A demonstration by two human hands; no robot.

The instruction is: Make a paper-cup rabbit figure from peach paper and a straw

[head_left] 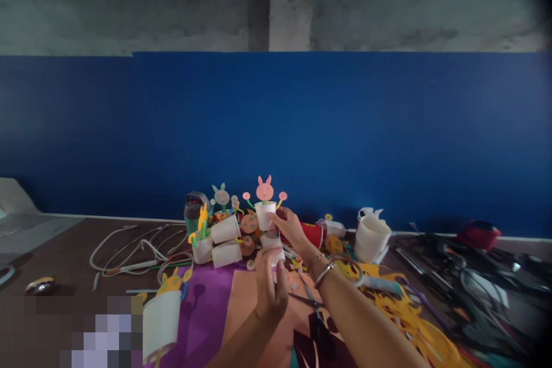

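Note:
My right hand (pixel 292 230) is closed on a white paper cup (pixel 266 217), held upright above the table. A pink paper bunny head (pixel 264 191) rises from this cup, with a small pink disc on a bent stem at each side. Just below, my left hand (pixel 271 284) has its fingers curled around a second white cup (pixel 269 238), mostly hidden behind them. Under my hands lie scissors (pixel 318 313) on orange paper (pixel 241 299). Several white cups, such as this one on its side (pixel 226 254), sit left of my hands.
Purple paper (pixel 202 305) lies at the left, near a cup with a yellow figure (pixel 161 322). Yellow paper scraps (pixel 399 310) and a white tape roll (pixel 373 238) are at the right. White cables (pixel 138 250) and dark cables (pixel 470 282) flank the work area. A blue partition (pixel 319 126) stands behind.

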